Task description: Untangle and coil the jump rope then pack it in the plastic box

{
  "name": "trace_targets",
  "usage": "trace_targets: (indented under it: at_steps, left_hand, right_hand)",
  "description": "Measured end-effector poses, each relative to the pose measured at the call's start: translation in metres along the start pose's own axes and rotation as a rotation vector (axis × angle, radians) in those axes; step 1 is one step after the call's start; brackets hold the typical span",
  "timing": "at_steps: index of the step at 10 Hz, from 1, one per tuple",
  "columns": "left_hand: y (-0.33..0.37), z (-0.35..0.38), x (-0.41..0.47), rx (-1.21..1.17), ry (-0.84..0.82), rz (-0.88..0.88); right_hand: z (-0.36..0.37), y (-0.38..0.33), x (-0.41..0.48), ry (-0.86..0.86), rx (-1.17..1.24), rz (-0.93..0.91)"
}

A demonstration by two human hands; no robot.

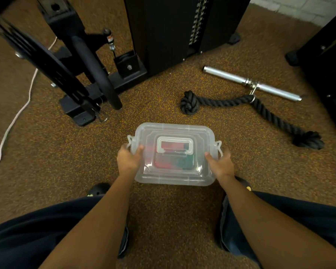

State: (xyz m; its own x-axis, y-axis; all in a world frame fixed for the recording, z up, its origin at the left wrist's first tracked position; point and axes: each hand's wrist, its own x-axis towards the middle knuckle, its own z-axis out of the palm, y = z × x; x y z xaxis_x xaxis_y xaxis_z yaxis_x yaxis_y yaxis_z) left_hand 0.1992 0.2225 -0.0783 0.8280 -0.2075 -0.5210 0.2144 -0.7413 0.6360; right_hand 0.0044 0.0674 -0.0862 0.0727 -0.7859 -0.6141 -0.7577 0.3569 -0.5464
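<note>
A clear plastic box [175,179] with its lid on sits in front of my knees on the speckled floor. Red and green shapes [173,162] show blurred through the lid; I cannot tell what they are. A white folding handle [175,147] lies flat on the lid. My left hand [129,159] grips the box's left end, thumb on the lid by the side latch. My right hand [220,162] grips the right end the same way.
A thick black knotted rope [260,107] clipped to a silver bar [250,82] lies beyond the box to the right. A black gym machine frame [81,74] stands at left, with a white cord [14,117] trailing on the floor. My shoes and knees flank the box.
</note>
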Motion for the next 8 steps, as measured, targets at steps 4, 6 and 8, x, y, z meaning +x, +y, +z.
trace_targets:
  at_steps: [4, 6, 8]
  left_hand:
    - [-0.004, 0.01, -0.008, 0.141, 0.101, 0.145]
    - [-0.005, 0.013, -0.012, 0.192, 0.142, 0.182]
    - [0.002, 0.015, -0.015, 0.266, 0.141, 0.164]
  right_hand:
    - [0.017, -0.005, -0.011, 0.118, -0.199, -0.129]
    - [0.022, -0.004, -0.014, 0.152, -0.249, -0.154]
    - [0.024, -0.002, -0.015, 0.138, -0.24, -0.16]
